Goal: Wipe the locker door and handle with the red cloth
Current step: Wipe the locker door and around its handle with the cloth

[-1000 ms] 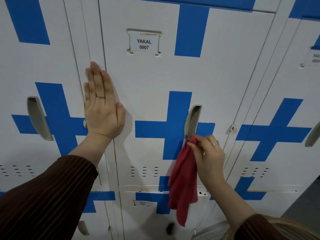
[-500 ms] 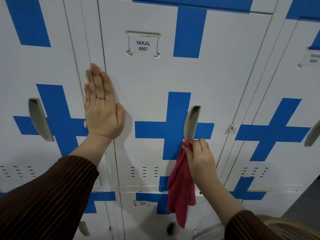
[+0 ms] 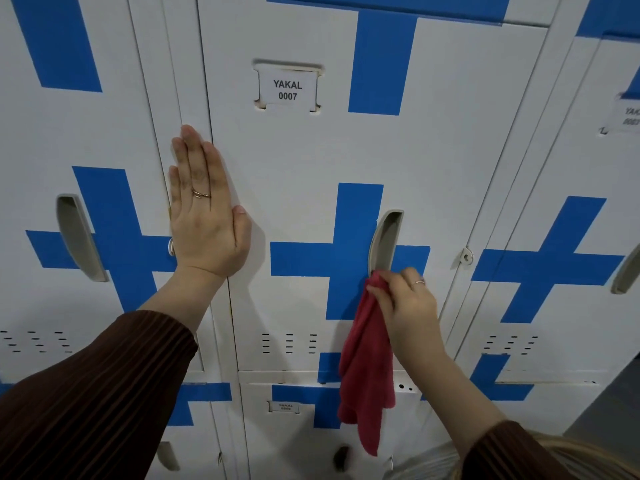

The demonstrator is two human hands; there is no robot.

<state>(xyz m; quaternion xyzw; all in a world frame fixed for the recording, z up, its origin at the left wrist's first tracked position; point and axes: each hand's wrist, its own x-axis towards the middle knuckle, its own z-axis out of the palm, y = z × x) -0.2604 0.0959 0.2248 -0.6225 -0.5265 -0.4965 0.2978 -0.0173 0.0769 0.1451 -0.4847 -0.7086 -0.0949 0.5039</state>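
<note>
Door [image 3: 311, 202] of the middle locker is closed, white with a blue cross [image 3: 353, 258], label [image 3: 287, 90] reads YAKAL 0007; nothing of the inside shows. Left hand [image 3: 204, 216] lies flat on the door's left edge, over the seam with the left locker [image 3: 69, 150], fingers straight and together pointing up, thumb alongside, ring [image 3: 201, 194] on one finger, holding nothing. Right hand [image 3: 405, 306] pinches the cloth [image 3: 367, 368] at its top corner, fingers curled round it, and presses it at the bottom end of the handle [image 3: 384, 240]. Handle is a recessed grey pull, upright, set on the cross's right arm. Rest of the cloth hangs loose down the door, right of the vents [image 3: 289, 342], and drapes over the top of the lower locker [image 3: 294, 431], also closed. Hasp [image 3: 466, 255] sits on the door's right edge, near the handle. Left locker and right locker [image 3: 554, 306] are closed too, contents hidden. Brown ribbed sleeve [image 3: 86, 393] on the left arm, same on the right
</note>
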